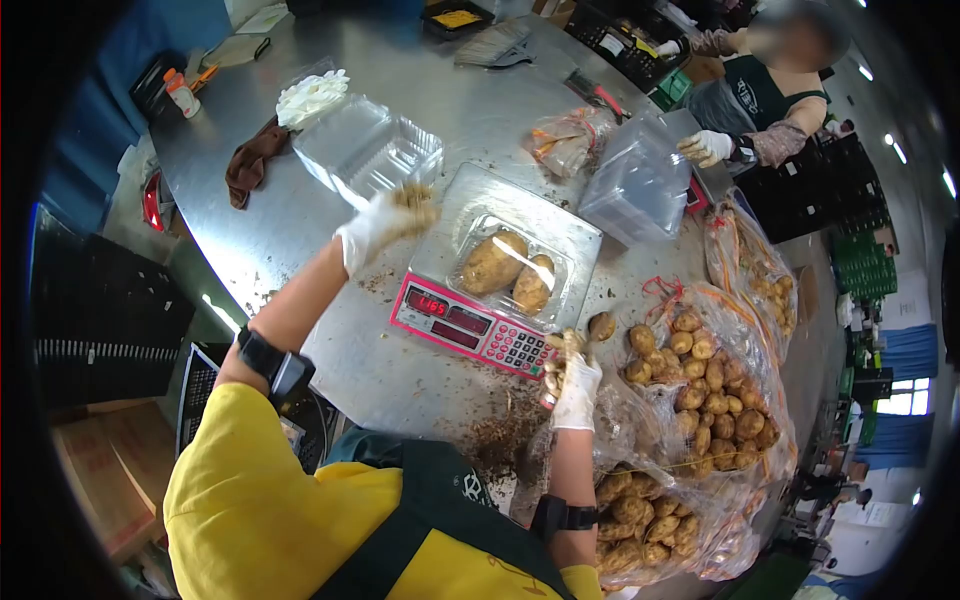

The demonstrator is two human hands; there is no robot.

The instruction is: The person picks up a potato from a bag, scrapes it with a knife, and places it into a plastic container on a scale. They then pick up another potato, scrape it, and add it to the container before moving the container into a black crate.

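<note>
My left hand (385,228), in a white glove with soiled fingers, is over the table left of the scale. Motion smears its fingers, and it is close to the clear plastic boxes (360,150). My right hand (572,385), also in a dirty white glove, is beside the scale's near right corner with fingers bent and partly apart; I see nothing held in it. The scale (465,325) has a red keypad front and a lit display. On its plate rests a clear tray (560,275) holding a large potato (493,262) and a smaller potato (534,284).
Bags of potatoes (715,390) fill the right side, with a loose potato (601,326) nearby. A stack of clear boxes (640,180) stands beyond the scale. Soil (505,430) lies in front. A brown cloth (252,165) lies left. Across the table, a co-worker's gloved hand (706,148) shows.
</note>
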